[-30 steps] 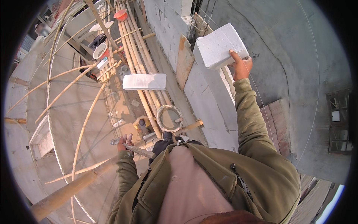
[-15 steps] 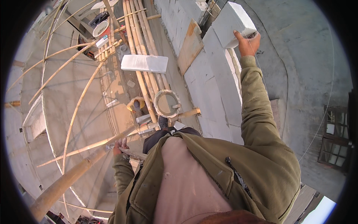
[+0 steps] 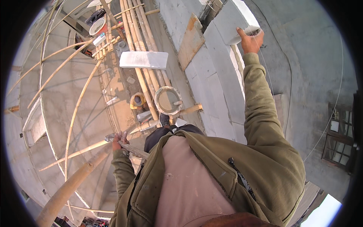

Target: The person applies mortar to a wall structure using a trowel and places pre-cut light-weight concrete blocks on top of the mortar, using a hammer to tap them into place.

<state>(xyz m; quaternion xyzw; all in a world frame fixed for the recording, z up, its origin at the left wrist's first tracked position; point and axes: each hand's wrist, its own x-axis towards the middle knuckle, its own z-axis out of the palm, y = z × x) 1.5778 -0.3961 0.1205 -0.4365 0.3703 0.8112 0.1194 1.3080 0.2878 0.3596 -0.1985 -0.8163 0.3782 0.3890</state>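
Observation:
My right hand, arm stretched out, is closed on the near end of a pale lightweight block at the top of the grey block wall. The thumb lies on its side face; the other fingers curl over the end, partly hidden. The block's face sits nearly in line with the wall. Low on the left, my left hand is wrapped round a mortar-smeared tool with a grey end and a long pale handle. Its exact kind is unclear. A thick bamboo pole runs beside this hand.
Bamboo poles form the platform under me. On them lie a loose white block and a round mortar-crusted bucket. A board leans on the wall. Far below is another person. A thin string hangs near my right arm.
The block in my right hand has turned and settled closer in line with the wall. My left hand has risen slightly with the tool, whose grey end now shows more plainly.

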